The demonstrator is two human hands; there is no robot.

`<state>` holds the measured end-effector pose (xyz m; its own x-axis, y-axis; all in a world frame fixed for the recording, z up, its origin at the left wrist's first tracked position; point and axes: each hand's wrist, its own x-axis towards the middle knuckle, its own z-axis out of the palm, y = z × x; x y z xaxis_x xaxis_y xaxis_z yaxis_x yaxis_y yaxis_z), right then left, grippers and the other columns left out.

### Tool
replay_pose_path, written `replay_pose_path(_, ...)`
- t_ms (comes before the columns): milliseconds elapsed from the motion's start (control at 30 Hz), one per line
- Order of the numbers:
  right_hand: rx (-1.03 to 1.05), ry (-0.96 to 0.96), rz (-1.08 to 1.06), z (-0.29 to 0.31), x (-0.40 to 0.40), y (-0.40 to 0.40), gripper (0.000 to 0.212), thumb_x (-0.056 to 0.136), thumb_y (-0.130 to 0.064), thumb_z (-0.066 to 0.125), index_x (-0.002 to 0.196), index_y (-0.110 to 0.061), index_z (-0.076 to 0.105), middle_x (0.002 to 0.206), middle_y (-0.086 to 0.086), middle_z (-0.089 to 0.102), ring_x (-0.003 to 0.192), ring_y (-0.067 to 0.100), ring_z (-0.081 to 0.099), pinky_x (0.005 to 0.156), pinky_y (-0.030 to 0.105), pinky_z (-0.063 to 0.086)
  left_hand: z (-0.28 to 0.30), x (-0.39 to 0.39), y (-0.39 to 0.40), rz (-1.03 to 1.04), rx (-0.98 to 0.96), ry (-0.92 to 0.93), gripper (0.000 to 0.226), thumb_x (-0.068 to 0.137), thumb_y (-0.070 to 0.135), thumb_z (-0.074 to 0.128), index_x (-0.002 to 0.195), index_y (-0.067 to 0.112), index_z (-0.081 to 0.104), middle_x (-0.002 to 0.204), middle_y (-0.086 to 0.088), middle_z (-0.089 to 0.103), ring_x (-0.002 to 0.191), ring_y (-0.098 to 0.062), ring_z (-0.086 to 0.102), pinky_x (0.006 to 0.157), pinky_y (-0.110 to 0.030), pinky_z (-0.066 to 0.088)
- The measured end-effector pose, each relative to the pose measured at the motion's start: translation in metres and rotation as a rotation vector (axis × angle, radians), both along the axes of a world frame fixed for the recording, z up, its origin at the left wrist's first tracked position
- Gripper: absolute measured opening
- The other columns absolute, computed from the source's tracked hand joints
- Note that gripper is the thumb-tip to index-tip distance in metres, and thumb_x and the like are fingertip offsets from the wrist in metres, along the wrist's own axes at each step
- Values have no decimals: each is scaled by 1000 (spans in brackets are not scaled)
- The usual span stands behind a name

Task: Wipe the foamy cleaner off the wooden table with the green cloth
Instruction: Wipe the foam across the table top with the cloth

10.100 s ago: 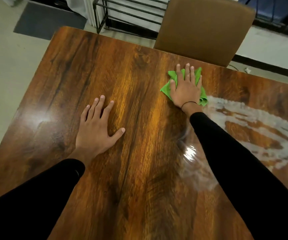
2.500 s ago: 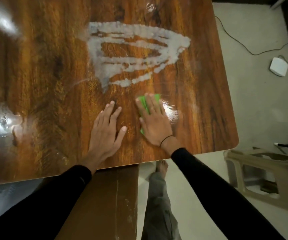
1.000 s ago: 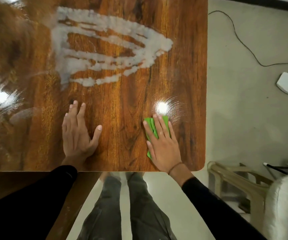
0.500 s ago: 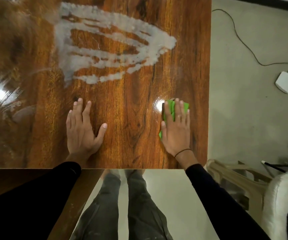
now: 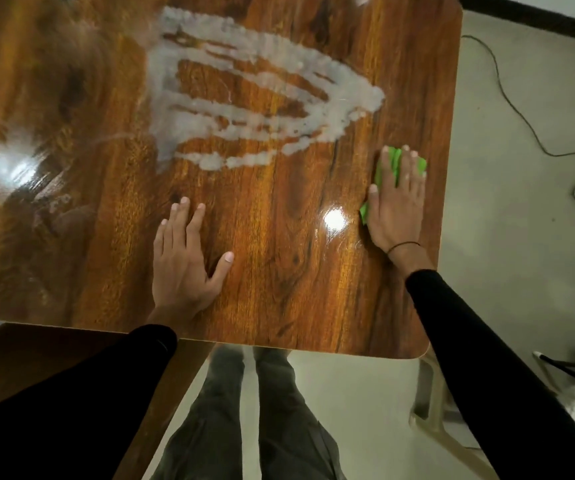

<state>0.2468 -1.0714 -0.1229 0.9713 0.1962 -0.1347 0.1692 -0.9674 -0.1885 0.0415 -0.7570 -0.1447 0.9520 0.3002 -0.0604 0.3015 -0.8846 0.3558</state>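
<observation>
Most of the green cloth (image 5: 389,165) is hidden under the right hand (image 5: 396,206); only a strip past the fingertips & a corner by the thumb show, so its shape can't be made out. Table (image 5: 279,271) is cut off at the top & left of frame, and its left part is blurred w/ glare. Right hand lies flat, fingers spread a little, pressing the cloth onto the table close to the table's right edge, just right of the foamy cleaner (image 5: 244,95)'s nearest tip but not touching it. Left hand (image 5: 185,261) is open, palm down on bare wood, thumb out, holding nothing, just below the foam's lower streak. The foam sits in white looping streaks toward the table's far side. Both forearms are in black sleeves.
</observation>
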Motion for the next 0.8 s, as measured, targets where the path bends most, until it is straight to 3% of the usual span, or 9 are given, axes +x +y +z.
replay_pose_path(133, -2, 27, 302, 2, -49, 60, 67, 119, -35, 30, 178, -22, 3, 185, 14, -6, 172, 33, -9, 139, 57, 0, 1, -1, 0, 2, 3, -10, 91, 102, 66, 42, 171, 8, 29, 180, -18, 22, 168, -37, 20, 137, -52, 13)
replay_pose_path(233, 1, 59, 495, -3, -93, 46, 66, 119, -35, 32, 179, -23, 5, 186, 11, -5, 172, 29, -10, 140, 55, 0, 0, -1, -1, 11, 4, -19, 92, 102, 66, 42, 171, 6, 29, 180, -19, 23, 167, -37, 21, 137, -49, 11)
replay_pose_path(333, -26, 57, 374, -7, -90, 8, 68, 117, -35, 32, 178, -27, 3, 186, 9, -6, 172, 29, -10, 139, 59, 2, 0, -1, 0, 16, -11, -25, 91, 103, 65, 44, 171, 6, 29, 180, -18, 24, 168, -36, 22, 137, -43, 6)
replay_pose_path(467, 9, -5, -107, -10, -64, -13, 67, 117, -30, 32, 179, -23, 8, 185, 15, 4, 172, 34, 0, 137, 64, 10, -1, -1, 2, 12, -27, -10, 92, 102, 66, 44, 171, 8, 27, 181, -17, 22, 169, -34, 19, 138, -43, 4)
replay_pose_path(567, 6, -26, -335, -7, -100, 11, 68, 116, -32, 29, 178, -19, 7, 185, 17, 7, 172, 36, 2, 136, 65, 13, 0, -2, 2, 5, -43, 6, 92, 103, 68, 42, 172, 9, 26, 181, -16, 19, 169, -33, 16, 138, -46, 5)
replay_pose_path(700, 10, 71, -205, -2, -175, 79, 72, 115, -40, 29, 178, -20, 0, 185, 15, -1, 172, 34, -6, 138, 64, 6, -4, -2, 4, -1, -63, -6, 91, 105, 68, 38, 172, 9, 25, 182, -16, 19, 170, -32, 15, 138, -51, 11)
replay_pose_path(800, 39, 37, 14, -10, -146, 135, 69, 118, -40, 27, 178, -21, 0, 185, 15, -5, 172, 33, -9, 138, 60, 0, -6, -1, 5, -2, -79, 1, 91, 105, 70, 36, 173, 11, 24, 182, -15, 18, 170, -31, 15, 138, -51, 11)
